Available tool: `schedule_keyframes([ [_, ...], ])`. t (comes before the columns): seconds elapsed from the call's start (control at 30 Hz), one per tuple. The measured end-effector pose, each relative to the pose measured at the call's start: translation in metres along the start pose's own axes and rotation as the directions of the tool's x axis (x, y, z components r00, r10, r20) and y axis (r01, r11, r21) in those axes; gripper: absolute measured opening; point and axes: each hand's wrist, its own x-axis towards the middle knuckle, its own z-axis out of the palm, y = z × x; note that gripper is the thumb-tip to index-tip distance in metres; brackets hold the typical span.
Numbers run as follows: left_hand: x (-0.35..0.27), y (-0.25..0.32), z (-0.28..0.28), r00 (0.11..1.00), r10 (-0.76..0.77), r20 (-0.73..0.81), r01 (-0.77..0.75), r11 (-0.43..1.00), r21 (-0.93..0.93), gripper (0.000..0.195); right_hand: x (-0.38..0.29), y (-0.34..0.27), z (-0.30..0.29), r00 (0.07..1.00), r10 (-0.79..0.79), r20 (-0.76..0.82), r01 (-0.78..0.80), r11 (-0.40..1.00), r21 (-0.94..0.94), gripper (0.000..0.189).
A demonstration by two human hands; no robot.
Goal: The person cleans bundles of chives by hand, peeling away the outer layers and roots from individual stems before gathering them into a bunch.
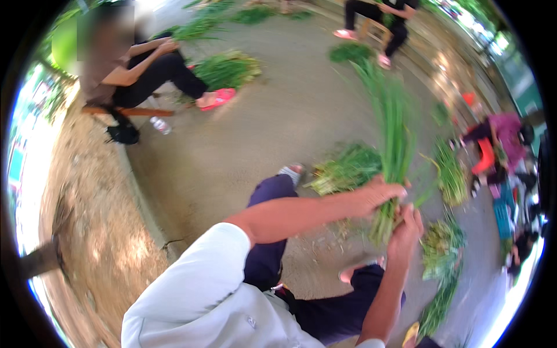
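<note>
A bunch of long green leafy stalks, like garlic chives or scallions (394, 130), is held up in front of me. My left hand (383, 195) is closed around it above the pale stem ends. Just below and to the right, my right hand (407, 222) pinches at the stems, with a few loose leaves sticking out beside its fingers; exactly what it grips is blurred. Behind the held bunch, a pile of the same greens (348, 167) lies on the pavement by my foot. Leaf scraps (341, 230) are scattered between my feet.
More greens lie on the right (450, 174) and lower right (439, 248). One person (148, 74) sits on a wooden bench at upper left, near a plastic bottle (161, 125) and another pile (228, 69). Several others sit farther off. A curb (139, 195) borders bare soil.
</note>
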Motion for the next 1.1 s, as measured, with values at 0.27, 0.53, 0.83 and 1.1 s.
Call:
schedule_keyframes([
  [0.27, 0.009, -0.001, -0.01, 0.999, -0.038, -0.034, 0.038, 0.999, -0.01, 0.036, 0.012, 0.005, -0.01, 0.996, -0.036, 0.078, 0.032, 0.998, 0.051, 0.015],
  [0.53, 0.007, 0.004, -0.007, 0.998, -0.051, -0.042, 0.054, 0.996, 0.07, 0.035, 0.008, -0.005, -0.006, 0.99, -0.005, 0.138, 0.0, 0.999, 0.034, 0.021],
  [0.83, 0.006, 0.013, -0.007, 0.995, -0.042, -0.092, 0.052, 0.992, 0.114, 0.035, 0.004, -0.01, -0.003, 0.978, -0.015, 0.206, 0.038, 0.993, -0.107, 0.018],
  [1.1, 0.002, 0.013, -0.007, 0.997, -0.074, 0.002, 0.072, 0.979, 0.192, 0.037, 0.008, -0.004, -0.008, 0.937, -0.087, 0.337, 0.226, 0.89, -0.397, 0.018],
])
